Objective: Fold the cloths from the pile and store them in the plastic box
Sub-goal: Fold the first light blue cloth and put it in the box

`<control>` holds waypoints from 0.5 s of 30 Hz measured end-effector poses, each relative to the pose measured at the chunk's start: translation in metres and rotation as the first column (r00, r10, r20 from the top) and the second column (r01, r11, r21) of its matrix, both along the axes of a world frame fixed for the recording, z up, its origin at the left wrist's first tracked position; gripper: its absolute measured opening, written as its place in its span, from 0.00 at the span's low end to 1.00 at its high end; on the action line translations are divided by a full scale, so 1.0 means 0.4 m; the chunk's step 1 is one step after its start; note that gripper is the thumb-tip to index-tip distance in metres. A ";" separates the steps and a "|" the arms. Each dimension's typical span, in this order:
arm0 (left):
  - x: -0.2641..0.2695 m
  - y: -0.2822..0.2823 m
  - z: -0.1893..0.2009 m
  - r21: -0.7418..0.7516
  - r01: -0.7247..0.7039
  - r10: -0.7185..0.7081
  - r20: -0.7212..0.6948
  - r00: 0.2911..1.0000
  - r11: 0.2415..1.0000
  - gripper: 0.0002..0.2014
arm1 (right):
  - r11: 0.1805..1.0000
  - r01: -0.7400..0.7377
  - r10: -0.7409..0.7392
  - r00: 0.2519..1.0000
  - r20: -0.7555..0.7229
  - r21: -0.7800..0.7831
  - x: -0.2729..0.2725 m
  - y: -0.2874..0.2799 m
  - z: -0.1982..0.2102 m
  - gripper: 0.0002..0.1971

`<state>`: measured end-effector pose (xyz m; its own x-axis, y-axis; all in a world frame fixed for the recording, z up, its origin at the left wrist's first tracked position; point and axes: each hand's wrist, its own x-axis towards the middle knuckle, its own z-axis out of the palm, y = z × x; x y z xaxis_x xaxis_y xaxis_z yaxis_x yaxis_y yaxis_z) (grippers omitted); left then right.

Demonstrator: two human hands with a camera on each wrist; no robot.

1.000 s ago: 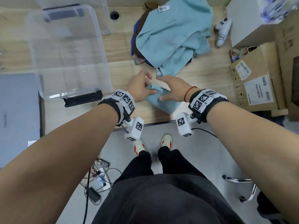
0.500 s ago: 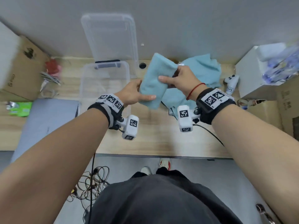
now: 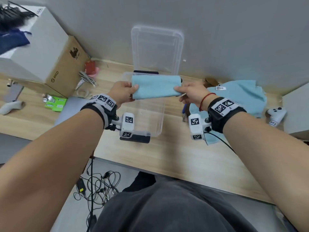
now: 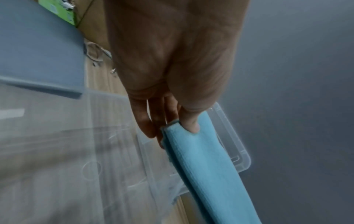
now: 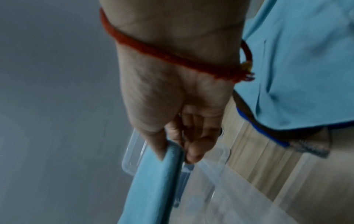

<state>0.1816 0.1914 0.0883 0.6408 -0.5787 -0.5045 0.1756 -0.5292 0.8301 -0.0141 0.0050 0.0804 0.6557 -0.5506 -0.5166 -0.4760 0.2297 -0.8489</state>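
The folded cloth [image 3: 156,87], upright before, now lies level over the box [image 3: 147,118], pinched at each end by the left hand [image 3: 122,93] and right hand [image 3: 192,94]. It is light blue, neatly layered. The pile [image 3: 240,97] sits right of the box, the lid [image 3: 157,51] leaning behind.

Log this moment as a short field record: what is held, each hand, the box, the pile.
held item: folded light-blue cloth, stretched level between both hands
left hand: pinches the cloth's left end
right hand: pinches the cloth's right end
plastic box: clear, open, on the table under the cloth; no cloth seen inside
lid: upright against the wall
cloth pile: right of the box
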 end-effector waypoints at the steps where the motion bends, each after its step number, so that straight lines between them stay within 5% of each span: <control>1: 0.025 0.000 -0.016 0.049 -0.001 -0.002 0.054 0.999 0.999 0.13 | 0.998 -0.033 0.030 0.998 -0.062 -0.046 0.028 0.008 -0.013 0.10; 5: 0.125 -0.019 -0.084 0.317 0.080 -0.172 0.273 0.947 0.945 0.16 | 0.953 -0.183 0.087 0.930 -0.358 -0.242 0.151 0.039 -0.066 0.12; 8: 0.171 -0.048 -0.113 0.513 0.169 -0.397 0.375 0.838 0.842 0.18 | 0.865 -0.344 0.096 0.827 -0.554 -0.364 0.227 0.062 -0.090 0.11; 15: 0.235 -0.116 -0.194 0.637 0.269 -0.568 0.326 0.756 0.722 0.13 | 0.655 -0.607 0.041 0.624 -0.780 -0.451 0.372 0.094 -0.176 0.14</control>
<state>0.2754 0.1449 0.0106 0.6301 -0.5834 -0.5125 -0.5052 -0.8092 0.3000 0.1346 0.0427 0.0102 0.4889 -0.7237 -0.4871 -0.8544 -0.5098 -0.1001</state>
